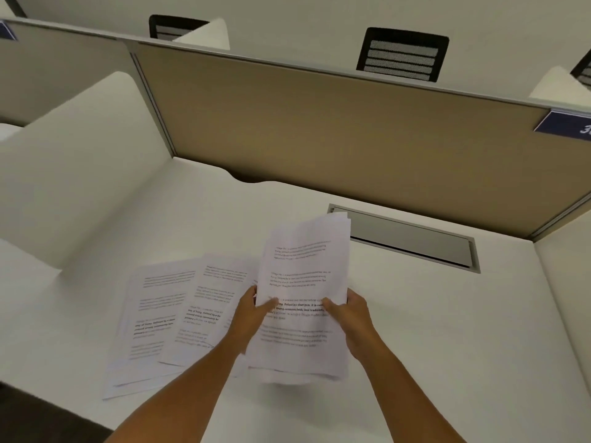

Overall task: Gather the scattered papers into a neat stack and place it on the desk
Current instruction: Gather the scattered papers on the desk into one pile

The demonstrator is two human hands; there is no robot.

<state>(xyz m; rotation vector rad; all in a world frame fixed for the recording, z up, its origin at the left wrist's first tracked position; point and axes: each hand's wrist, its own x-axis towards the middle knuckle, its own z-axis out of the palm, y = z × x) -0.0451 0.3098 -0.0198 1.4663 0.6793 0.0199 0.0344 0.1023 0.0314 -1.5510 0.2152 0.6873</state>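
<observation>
A bundle of printed white papers [303,270] is lifted above the white desk [431,314], tilted away from me, with its sheet edges uneven at the top. My left hand [252,311] grips its left edge, thumb on the front page. My right hand [348,311] grips its right edge the same way. More printed sheets [160,314] lie fanned and overlapping on the desk to the left, partly under my left forearm.
A grey cable flap [412,241] is set into the desk behind the papers. A tan partition [319,123] closes the back, and white side dividers [73,174] stand left and right. Black chairs [403,54] show beyond the partition.
</observation>
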